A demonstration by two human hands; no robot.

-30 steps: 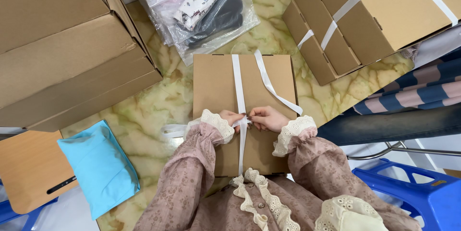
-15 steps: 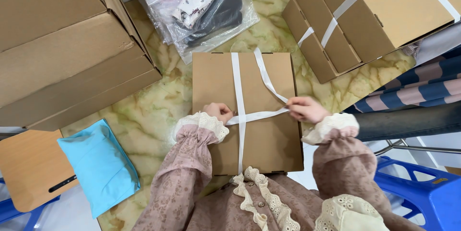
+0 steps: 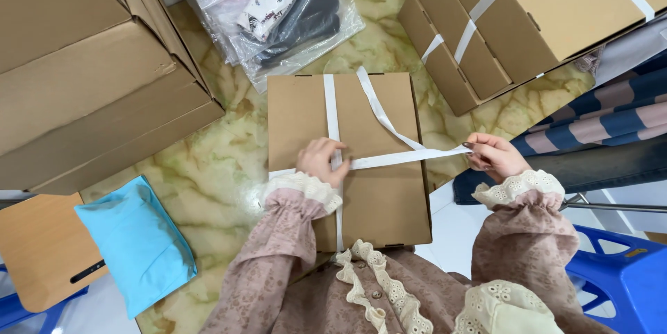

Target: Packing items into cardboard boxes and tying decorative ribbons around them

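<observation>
Right now the left hand (image 3: 321, 160) presses flat on the flat cardboard box (image 3: 379, 188) lying on the marbled tabletop (image 3: 208, 167), pinning the white strap (image 3: 389, 160) where its two runs cross, while the right hand (image 3: 492, 156), fingers pinched shut on the strap's free end, draws it taut out past the box's right edge. Judging by that, the binding is being cinched, and the next move calls for steady tension while the crossing is secured. Farther off, a clear plastic bag (image 3: 278, 11) holds folded garments, and strapped boxes (image 3: 528, 14) stand stacked at upper right.
</observation>
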